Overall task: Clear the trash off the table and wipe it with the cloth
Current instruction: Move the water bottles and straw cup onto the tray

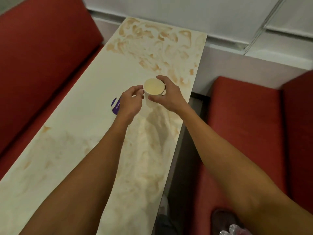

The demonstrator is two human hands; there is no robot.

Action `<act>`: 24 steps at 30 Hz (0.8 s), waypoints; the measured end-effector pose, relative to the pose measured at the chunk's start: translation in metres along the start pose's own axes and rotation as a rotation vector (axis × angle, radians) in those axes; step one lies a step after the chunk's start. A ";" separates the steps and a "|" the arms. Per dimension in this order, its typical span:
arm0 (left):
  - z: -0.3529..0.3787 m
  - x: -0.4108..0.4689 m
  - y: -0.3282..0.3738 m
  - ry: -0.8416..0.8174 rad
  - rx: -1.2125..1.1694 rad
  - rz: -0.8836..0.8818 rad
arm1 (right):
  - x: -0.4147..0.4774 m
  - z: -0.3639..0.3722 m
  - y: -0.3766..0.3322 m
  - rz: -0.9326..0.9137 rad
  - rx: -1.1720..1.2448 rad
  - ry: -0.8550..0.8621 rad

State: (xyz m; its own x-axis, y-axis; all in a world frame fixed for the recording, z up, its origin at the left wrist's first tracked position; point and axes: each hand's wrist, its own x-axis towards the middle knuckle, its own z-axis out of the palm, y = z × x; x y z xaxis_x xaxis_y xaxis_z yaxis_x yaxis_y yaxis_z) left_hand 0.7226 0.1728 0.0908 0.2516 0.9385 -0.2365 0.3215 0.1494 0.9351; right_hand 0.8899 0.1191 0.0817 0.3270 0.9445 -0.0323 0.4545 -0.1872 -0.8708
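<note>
The right hand (pixel 169 97) grasps the upright cup (pixel 154 87) near the table's (pixel 76 133) right edge. The left hand (pixel 131 102) sits just left of it, fingers curled; whether they hold anything I cannot tell.

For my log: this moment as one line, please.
right hand: grips cup | left hand: beside cup | table: stained | cloth: not seen

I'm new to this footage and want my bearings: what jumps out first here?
The paper cup, gripped by the right hand near the right edge of the table, with the left hand close beside it. Then the brown smears across the tabletop, thickest at the far end, and red benches on both sides.
</note>
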 end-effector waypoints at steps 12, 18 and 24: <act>0.046 -0.181 -0.005 -0.287 0.001 0.069 | -0.226 -0.062 -0.004 0.158 -0.066 0.160; 0.101 -0.278 -0.027 -0.495 0.060 0.097 | -0.363 -0.095 0.025 0.267 -0.122 0.314; 0.168 -0.359 -0.047 -0.717 0.079 0.105 | -0.476 -0.128 0.061 0.416 -0.114 0.464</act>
State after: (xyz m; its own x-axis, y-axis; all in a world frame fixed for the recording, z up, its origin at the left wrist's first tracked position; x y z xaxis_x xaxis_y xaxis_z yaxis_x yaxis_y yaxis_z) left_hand 0.7701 -0.2229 0.0870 0.8124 0.5076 -0.2870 0.3212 0.0213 0.9468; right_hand 0.8679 -0.3763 0.1067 0.8089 0.5758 -0.1184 0.2892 -0.5651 -0.7727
